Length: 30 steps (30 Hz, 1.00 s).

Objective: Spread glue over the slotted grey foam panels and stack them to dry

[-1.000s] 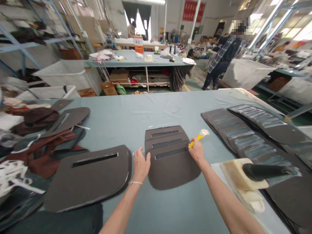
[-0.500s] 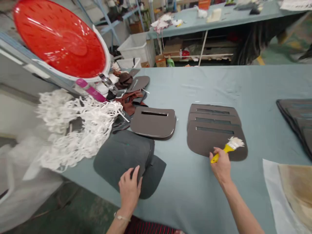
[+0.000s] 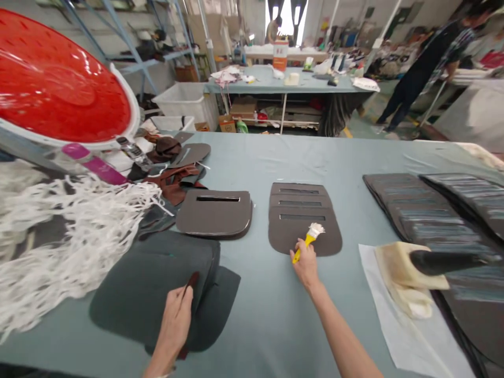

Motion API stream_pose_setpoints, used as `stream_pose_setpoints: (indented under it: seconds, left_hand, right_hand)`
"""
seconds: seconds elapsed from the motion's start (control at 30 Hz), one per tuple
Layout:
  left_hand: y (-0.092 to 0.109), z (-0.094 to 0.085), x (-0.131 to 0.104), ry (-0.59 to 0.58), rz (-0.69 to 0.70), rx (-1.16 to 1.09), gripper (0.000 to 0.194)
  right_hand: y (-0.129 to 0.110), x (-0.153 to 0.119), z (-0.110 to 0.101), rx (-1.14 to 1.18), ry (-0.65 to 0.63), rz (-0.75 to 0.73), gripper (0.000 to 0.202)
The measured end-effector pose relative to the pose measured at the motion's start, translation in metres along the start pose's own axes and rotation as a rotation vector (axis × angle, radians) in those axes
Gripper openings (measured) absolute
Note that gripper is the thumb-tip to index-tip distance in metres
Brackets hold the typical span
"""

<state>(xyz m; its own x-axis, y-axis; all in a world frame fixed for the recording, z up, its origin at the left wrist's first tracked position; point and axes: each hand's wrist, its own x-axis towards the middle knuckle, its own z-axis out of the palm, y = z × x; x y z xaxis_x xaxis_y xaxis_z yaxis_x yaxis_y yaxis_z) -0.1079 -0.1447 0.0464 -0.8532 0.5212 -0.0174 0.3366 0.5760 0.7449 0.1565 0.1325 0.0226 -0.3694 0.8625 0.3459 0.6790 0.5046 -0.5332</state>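
My left hand (image 3: 176, 317) is closed on a thin reddish-brown strip (image 3: 192, 279), held over a pile of dark grey-green rounded flap pieces (image 3: 149, 278). My right hand (image 3: 307, 266) grips a paintbrush (image 3: 309, 241) by its yellow handle. Whitish matter coats the bristles, which hover over the nearest of several overlapping brown slotted panels (image 3: 289, 237); whether they touch cannot be made out. Between the hands, farther back, lies a neat stack of brown slotted pieces (image 3: 214, 216).
White netting-like scraps (image 3: 74, 226) cover the left side, below a red round tray (image 3: 66, 89). At right, a dark-handled tool crosses a yellowish block (image 3: 397, 262) on a white sheet (image 3: 378, 294). Glue-streaked dark panels (image 3: 417, 210) lie beyond. A person (image 3: 425, 63) stands far right.
The view has tilted up and swung right. My left hand, earlier resting with spread fingers on the grey-green flaps, now pinches a reddish-brown strip. My right hand still holds the brush over the panels.
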Motion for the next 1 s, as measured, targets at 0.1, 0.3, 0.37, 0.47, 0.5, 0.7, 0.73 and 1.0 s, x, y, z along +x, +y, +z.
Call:
stream_pose_setpoints:
  seconds: [0.1, 0.3, 0.37, 0.47, 0.5, 0.7, 0.73, 1.0]
  left_hand:
    - [0.048, 0.019, -0.007, -0.106, 0.045, -0.119, 0.041]
    - [0.13, 0.09, -0.042, -0.547, 0.106, -0.504, 0.057]
    - [0.131, 0.106, -0.048, -0.627, 0.141, -0.507, 0.058]
    - [0.11, 0.114, -0.044, -0.413, 0.233, -0.117, 0.054]
    - [0.101, 0.115, -0.04, -0.293, 0.242, 0.056, 0.055]
    - [0.063, 0.123, -0.023, -0.198, 0.294, 0.517, 0.053]
    - [0.061, 0.124, -0.021, -0.262, 0.261, 0.515, 0.05]
    - [0.066, 0.118, -0.002, -0.52, 0.218, 0.025, 0.039]
  right_hand:
    - [-0.039, -0.022, -0.021, 0.289, -0.139, -0.066, 0.028]
    - [-0.081, -0.076, -0.049, 0.521, -0.398, -0.111, 0.036]
    - [-0.061, -0.084, -0.048, 0.428, -0.253, 0.012, 0.019]
    - [-0.017, -0.091, -0.047, 0.261, -0.086, 0.154, 0.014]
    - [-0.004, -0.093, -0.047, 0.206, -0.064, 0.178, 0.015]
    - [0.029, -0.103, -0.042, 0.023, -0.034, 0.212, 0.014]
    - [0.029, -0.105, -0.039, 0.018, -0.038, 0.206, 0.012]
    - [0.05, -0.097, -0.059, 0.046, 0.067, 0.14, 0.011]
